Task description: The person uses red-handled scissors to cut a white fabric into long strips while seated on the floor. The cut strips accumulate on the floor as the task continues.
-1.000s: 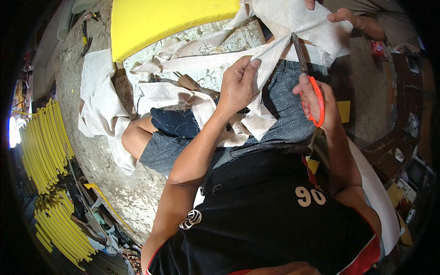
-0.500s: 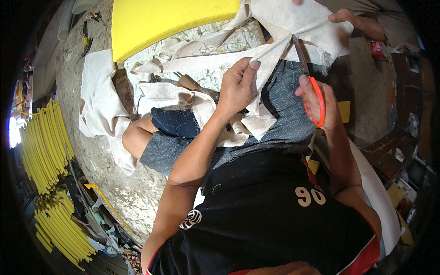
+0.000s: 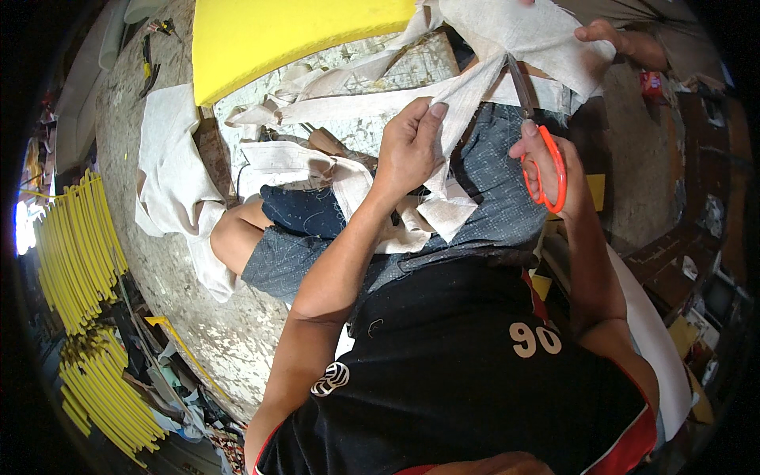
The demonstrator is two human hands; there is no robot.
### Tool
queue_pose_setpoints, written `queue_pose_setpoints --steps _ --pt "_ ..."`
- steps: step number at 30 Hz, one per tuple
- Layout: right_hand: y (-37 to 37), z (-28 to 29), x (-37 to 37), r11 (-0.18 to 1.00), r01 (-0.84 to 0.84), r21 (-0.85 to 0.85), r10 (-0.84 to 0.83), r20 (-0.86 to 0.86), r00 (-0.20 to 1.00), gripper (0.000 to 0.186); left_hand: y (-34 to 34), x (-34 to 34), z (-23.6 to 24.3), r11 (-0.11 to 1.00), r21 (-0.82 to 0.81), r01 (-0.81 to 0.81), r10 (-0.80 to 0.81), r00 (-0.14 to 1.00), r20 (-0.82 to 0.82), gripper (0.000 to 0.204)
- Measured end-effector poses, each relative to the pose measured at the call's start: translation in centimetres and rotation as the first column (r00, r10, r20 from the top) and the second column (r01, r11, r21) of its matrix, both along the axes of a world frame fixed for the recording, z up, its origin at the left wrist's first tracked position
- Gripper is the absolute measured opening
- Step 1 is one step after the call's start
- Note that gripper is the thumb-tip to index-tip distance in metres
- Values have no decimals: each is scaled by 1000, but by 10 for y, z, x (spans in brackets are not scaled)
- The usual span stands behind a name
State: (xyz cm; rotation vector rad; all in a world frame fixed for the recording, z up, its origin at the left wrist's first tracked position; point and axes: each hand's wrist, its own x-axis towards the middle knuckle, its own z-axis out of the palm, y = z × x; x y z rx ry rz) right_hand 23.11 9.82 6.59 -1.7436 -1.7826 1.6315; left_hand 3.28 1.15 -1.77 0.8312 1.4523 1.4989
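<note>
Orange-handled scissors (image 3: 563,170) sit in my right hand (image 3: 560,174), their blades pointing away from me into a white cloth (image 3: 514,32). My left hand (image 3: 410,142) pinches a long strip (image 3: 463,103) of that cloth, pulled taut toward me from the blade tips. Another person's hand (image 3: 599,33) holds the cloth's far right edge, and a bit of a further fingertip shows at the top. Loose white strips (image 3: 285,158) lie across my lap and the worn surface. A larger white cloth (image 3: 174,158) hangs beside my left knee.
A yellow foam slab (image 3: 293,39) lies at the far side of the worn, paint-flecked surface (image 3: 170,277). Stacked yellow strips (image 3: 83,249) stand at the left. Small black-and-yellow tools (image 3: 148,67) rest at the far left. A red packet (image 3: 651,85) lies at the right.
The scissor handles have spread apart, with my right hand slightly further right. The cloth and the other person's hand have shifted a little right. My left hand stays put.
</note>
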Motion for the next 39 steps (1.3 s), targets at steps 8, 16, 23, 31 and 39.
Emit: queue_pose_setpoints --steps 8,16,23,31,39 --pt "3 -1 -2 1000 -5 2 5 -22 1000 63 -2 -2 3 998 -56 13 -9 997 79 26" --pt "2 3 -8 1000 -1 13 1 28 1000 62 -2 -4 -2 1000 -28 -6 7 999 52 27" --pt "3 -4 -4 1000 8 -5 -8 -29 1000 63 -3 -7 2 995 -95 32 -20 992 128 28" --pt "8 0 -9 1000 -21 -15 20 -35 999 64 -3 -6 -1 999 -39 14 -11 998 59 27" --pt "9 -2 -13 1000 6 5 -6 3 1000 65 -3 -9 1 998 -49 28 -26 999 39 29"
